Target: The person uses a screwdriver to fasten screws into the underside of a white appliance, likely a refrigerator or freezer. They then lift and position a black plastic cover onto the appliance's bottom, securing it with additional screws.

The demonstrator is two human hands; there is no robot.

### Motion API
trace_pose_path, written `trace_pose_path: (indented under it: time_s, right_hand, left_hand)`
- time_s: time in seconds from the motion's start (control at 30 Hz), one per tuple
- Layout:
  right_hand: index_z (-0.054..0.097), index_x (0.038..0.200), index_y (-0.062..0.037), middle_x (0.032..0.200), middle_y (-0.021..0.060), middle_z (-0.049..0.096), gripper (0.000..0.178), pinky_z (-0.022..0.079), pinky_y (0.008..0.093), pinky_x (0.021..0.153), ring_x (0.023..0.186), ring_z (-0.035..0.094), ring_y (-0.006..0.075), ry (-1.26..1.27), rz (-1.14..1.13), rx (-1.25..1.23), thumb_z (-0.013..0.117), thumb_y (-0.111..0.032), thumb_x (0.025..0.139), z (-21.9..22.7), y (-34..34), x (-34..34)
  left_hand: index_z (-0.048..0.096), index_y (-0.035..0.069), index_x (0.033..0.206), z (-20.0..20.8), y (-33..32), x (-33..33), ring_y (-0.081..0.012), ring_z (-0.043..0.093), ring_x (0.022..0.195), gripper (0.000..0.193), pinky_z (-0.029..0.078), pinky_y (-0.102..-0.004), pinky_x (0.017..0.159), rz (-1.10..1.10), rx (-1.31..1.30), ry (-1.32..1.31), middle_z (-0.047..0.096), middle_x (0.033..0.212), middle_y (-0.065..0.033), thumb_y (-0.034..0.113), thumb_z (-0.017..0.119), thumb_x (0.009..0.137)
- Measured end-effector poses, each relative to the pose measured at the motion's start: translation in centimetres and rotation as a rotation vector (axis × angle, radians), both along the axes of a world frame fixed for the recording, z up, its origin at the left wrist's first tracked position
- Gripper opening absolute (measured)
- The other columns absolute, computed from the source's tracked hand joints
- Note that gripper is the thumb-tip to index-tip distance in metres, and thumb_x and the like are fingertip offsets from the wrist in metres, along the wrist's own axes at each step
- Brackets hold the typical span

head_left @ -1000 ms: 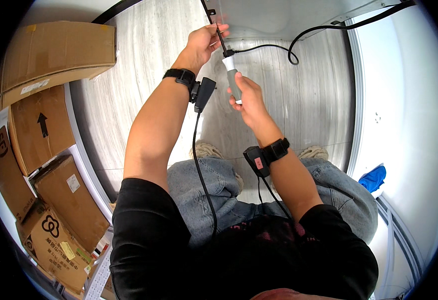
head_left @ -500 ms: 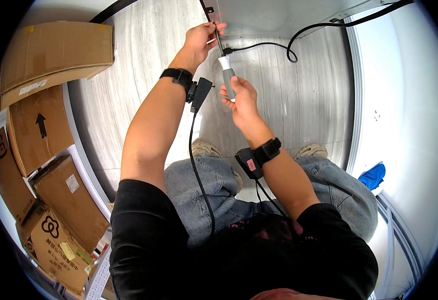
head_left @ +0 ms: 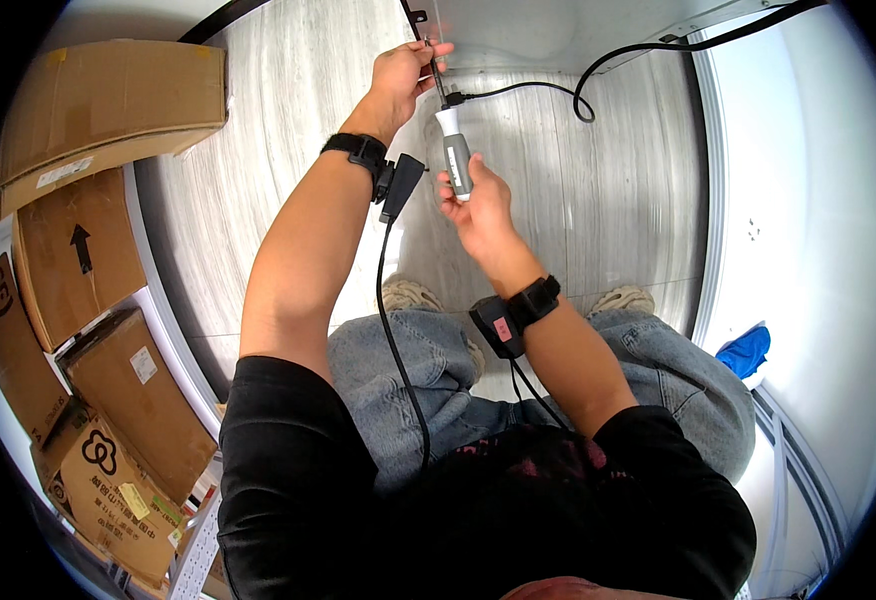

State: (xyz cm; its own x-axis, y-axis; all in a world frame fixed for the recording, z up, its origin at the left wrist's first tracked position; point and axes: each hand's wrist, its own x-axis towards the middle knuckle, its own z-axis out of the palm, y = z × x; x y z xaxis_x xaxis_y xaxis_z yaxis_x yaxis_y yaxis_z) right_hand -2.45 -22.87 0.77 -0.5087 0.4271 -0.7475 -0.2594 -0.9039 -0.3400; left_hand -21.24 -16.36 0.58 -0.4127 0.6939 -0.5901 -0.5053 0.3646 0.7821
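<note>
Brown cardboard boxes (head_left: pixel 88 330) stack along the left wall: the top one carries a pale strip label, one below a black arrow, the lowest a black flower-like mark. Right hand (head_left: pixel 478 205) grips a grey-and-white screwdriver (head_left: pixel 455 155), held upright, tip near a black bracket (head_left: pixel 418 17). Left hand (head_left: pixel 403 75) pinches the shaft just above the handle; black cable (head_left: pixel 558 90) loops behind.

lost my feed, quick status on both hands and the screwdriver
Right hand gripping screwdriver handle. Left hand pinching its shaft near the tip. Black cable loops close by.
</note>
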Motion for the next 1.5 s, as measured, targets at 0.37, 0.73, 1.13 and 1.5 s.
trace_pose_path:
  time_s: [0.37,0.73,1.13,1.5]
  right_hand:
    - [0.044,0.105,-0.0027,0.089,0.0051,0.049,0.031,0.047,0.0289,0.06,0.066,0.05,0.012,-0.134,-0.066,-0.11,0.059,-0.025,0.089,0.9,-0.2,-0.8]
    - [0.037,0.113,-0.001,0.092,0.0112,0.054,0.042,0.047,0.0298,0.059,0.069,0.057,0.0166,-0.416,0.038,0.217,0.06,-0.027,0.089,1.7,-1.6,-2.1]
    - [0.047,0.094,0.0017,0.073,0.0099,0.056,0.034,0.045,0.0395,0.063,0.064,0.055,0.0239,-0.569,0.177,0.576,0.061,-0.028,0.087,-0.4,-1.9,-2.0]
    - [0.043,0.099,0.0008,0.072,0.0108,0.058,0.037,0.047,0.042,0.064,0.065,0.059,0.0317,-0.811,0.428,1.05,0.055,-0.033,0.089,1.2,-1.2,-3.7]
  left_hand:
    - [0.054,0.009,0.11,-0.4,-0.5,0.0,-0.0066,0.054,0.076,0.021,0.042,-0.0224,0.066,-0.069,-0.003,0.136,0.066,0.105,0.0003,0.01,0.044,0.092]
    - [0.055,0.007,0.106,-0.8,-0.4,0.0,-0.0078,0.054,0.072,0.018,0.044,-0.0228,0.064,-0.062,0.002,0.181,0.066,0.103,-0.0003,0.01,0.048,0.09]
    - [0.053,0.002,0.103,0.1,-0.6,0.2,-0.0097,0.055,0.069,0.015,0.046,-0.0252,0.062,-0.084,0.029,0.166,0.067,0.096,-0.0054,0.007,0.048,0.089]
    - [0.051,0.0,0.109,0.5,-0.4,-0.2,-0.0091,0.055,0.069,0.021,0.044,-0.0237,0.058,-0.155,-0.003,0.174,0.067,0.095,-0.005,0.008,0.051,0.09]
